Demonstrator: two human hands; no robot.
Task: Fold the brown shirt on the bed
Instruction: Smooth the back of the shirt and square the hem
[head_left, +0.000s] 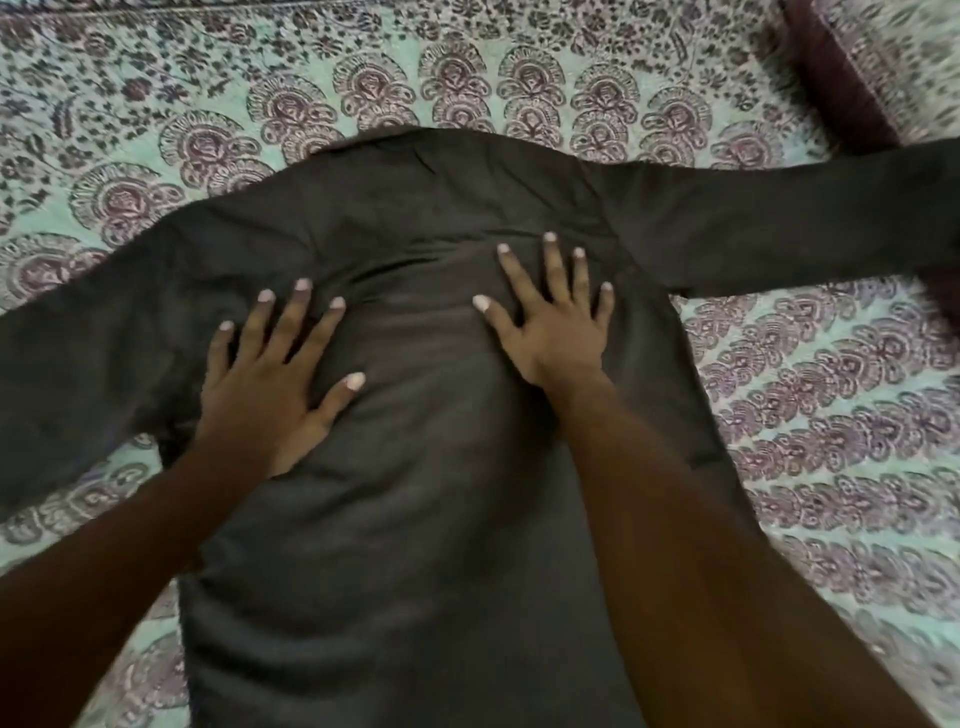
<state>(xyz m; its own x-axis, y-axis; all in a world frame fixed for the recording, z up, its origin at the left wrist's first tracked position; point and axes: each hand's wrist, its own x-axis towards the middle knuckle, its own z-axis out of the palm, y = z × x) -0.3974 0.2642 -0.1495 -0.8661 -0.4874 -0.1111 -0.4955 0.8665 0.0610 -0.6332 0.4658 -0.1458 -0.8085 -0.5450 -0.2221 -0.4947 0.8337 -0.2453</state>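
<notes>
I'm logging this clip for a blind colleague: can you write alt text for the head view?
Two bare hands, left hand and right hand, press flat with fingers spread on the back of a dark brown long-sleeved shirt. It lies unfolded, sleeves out to both sides, on a mint-green bedsheet with purple floral print.
</notes>
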